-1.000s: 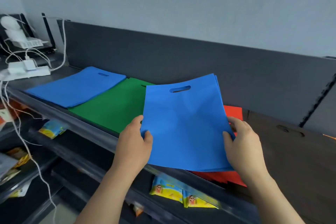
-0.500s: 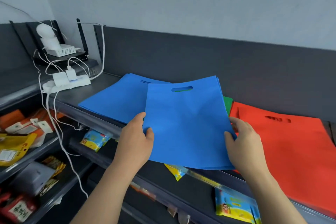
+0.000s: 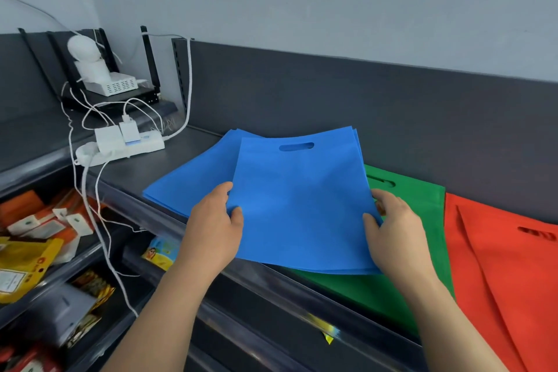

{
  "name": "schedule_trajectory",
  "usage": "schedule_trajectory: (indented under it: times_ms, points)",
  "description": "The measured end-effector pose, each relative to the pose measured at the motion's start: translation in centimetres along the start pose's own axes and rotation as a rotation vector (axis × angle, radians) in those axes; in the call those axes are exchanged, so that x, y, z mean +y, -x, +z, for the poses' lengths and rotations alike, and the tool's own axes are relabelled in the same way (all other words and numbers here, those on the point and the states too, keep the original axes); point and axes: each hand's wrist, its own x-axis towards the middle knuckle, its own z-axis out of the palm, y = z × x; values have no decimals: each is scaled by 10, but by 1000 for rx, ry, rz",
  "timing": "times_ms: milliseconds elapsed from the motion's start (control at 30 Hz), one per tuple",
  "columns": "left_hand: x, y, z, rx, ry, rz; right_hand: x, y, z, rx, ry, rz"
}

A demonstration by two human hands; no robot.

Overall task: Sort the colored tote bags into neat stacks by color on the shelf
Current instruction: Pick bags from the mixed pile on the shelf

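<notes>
I hold a small bundle of blue tote bags by its two side edges, above the dark shelf. My left hand pinches the left edge, thumb on top. My right hand grips the right edge. The bundle partly covers a flat blue stack lying on the shelf to the left. A green stack lies under and right of the bundle. Further right sits a red stack, reaching the frame's edge.
A white power strip with plugs and cables lies at the shelf's left end, with a router and white device behind it. Snack packets fill the lower shelves on the left. A dark back panel runs behind the stacks.
The view and the held blue bundle have shifted left along the shelf. The bundle now hangs over the blue stack's right part, with the green and red stacks showing to its right.
</notes>
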Motion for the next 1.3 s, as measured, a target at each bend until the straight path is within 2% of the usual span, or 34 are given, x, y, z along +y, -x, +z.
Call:
schedule_trajectory:
  times_ms: [333,633,867,1000,1133,1300]
  points:
    - [-55,-72,-20,-51,-74,54,-45,-14,54,-70,97,30]
    - [-109,-141,-45,-180,-174,144,-98,-7,103,-72,260,98]
    - [-132,-165,-46,-246,-287,203,-116,-1,127,-98,514,125]
    - [-143,-167,-42,-232,-378,303,-118,3,128,-62,519,138]
    - [-129,-158,-42,-170,-292,413,-115,8,118,10,446,93]
    - [-96,-132,-33,-193,-122,574,-107,29,99,145,433,67]
